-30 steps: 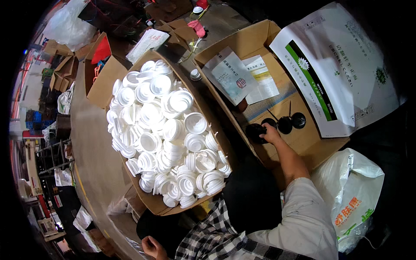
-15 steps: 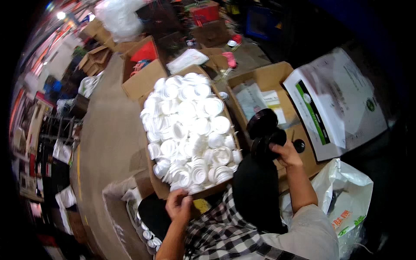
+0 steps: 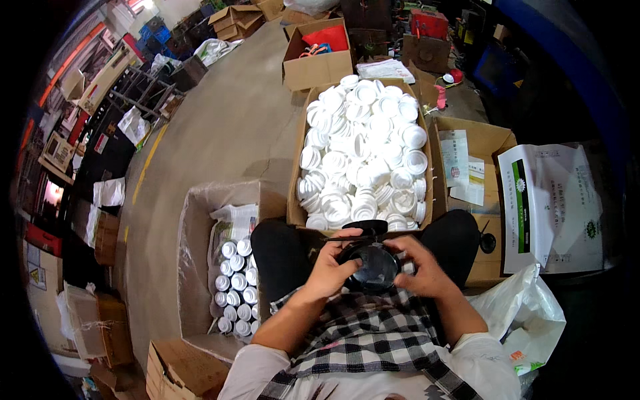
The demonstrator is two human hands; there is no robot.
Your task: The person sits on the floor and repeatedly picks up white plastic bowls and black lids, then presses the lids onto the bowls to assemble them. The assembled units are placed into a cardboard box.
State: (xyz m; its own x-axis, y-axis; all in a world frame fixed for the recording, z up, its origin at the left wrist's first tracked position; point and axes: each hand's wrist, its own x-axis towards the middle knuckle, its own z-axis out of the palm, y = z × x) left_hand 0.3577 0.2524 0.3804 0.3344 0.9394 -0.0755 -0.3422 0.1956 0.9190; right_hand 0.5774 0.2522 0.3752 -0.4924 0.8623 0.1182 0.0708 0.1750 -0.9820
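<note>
Over my lap, both hands are at a pair of round black plastic lid-like parts. The nearer one, a shallow black disc [image 3: 377,272], shows its glossy face upward. Just beyond it is a darker black round part [image 3: 368,228], partly hidden; whether the two are joined I cannot tell. My left hand [image 3: 335,268] grips the left side, thumb on the nearer disc's face. My right hand [image 3: 425,268] curves round the right edge with its fingers bent against it. In front of my knees stands an open carton [image 3: 293,200] heaped with white round plastic lids [image 3: 363,160].
On my left, a lined carton [image 3: 193,267] holds several rows of stacked white caps [image 3: 233,280]. To the right, an open carton [image 3: 490,267] contains papers and a small black stemmed disc [image 3: 488,243]. Beside it are a printed white carton flap [image 3: 553,207] and a white plastic bag [image 3: 527,313].
My right hand has brought the black parts from above the right carton to over my lap. My left hand has left the lid carton's near edge and joined it. The view has swung left.
</note>
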